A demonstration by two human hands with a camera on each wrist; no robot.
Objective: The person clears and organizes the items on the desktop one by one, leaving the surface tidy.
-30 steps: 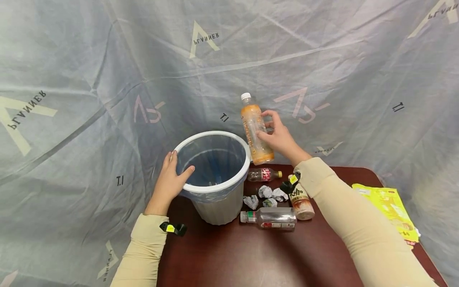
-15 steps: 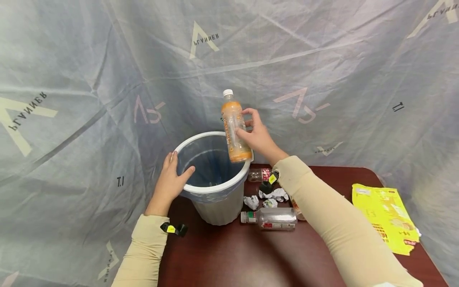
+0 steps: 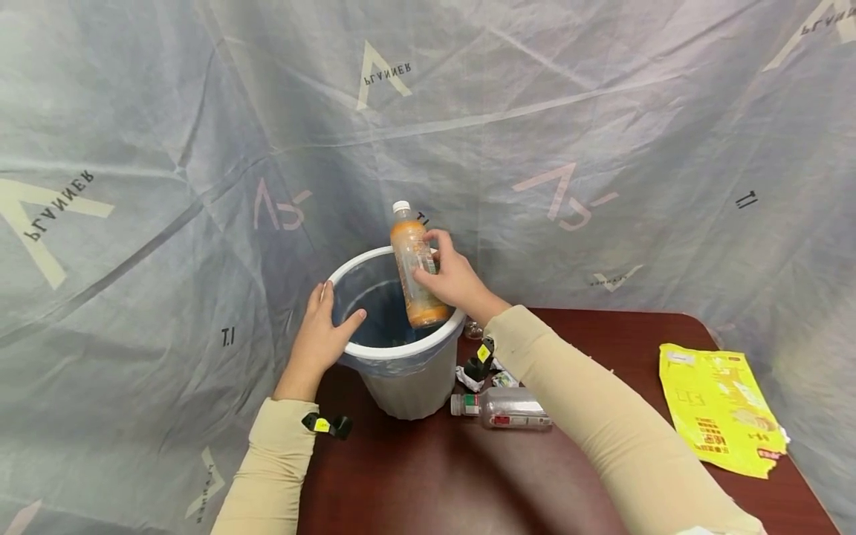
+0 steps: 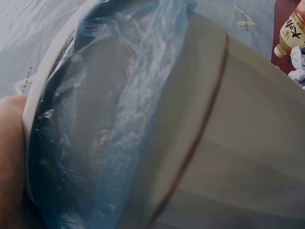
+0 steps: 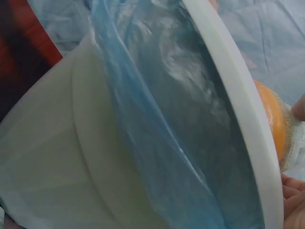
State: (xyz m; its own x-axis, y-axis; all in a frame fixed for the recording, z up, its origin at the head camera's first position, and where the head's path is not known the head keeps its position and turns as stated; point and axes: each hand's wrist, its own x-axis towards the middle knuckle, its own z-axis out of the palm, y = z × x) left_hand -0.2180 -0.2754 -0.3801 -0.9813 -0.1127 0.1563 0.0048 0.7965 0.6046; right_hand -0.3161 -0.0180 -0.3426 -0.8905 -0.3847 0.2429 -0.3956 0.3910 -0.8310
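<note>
Now our right hand [image 3: 449, 281] grips the bottle [image 3: 416, 267] over the bin [image 3: 401, 349]; our left hand [image 3: 325, 331] clasps its rim. A tilted release might clip the rim and tumble onto the desk [image 3: 435, 483].

Left hand [image 3: 319, 338] fingers spread, thumb hooked; right hand [image 3: 455, 281] grip curled, arm outstretched.

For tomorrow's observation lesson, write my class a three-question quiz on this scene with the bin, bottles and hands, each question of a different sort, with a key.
1. True or false: the right hand holds the orange bottle upright over the bin.
2. Which part of the bin does the left hand hold? A) base B) rim C) liner only
3. Fill in: the clear bottle lies on its ____ on the table.

Key
1. True; its lower end is already inside the rim.
2. B
3. Side
</note>
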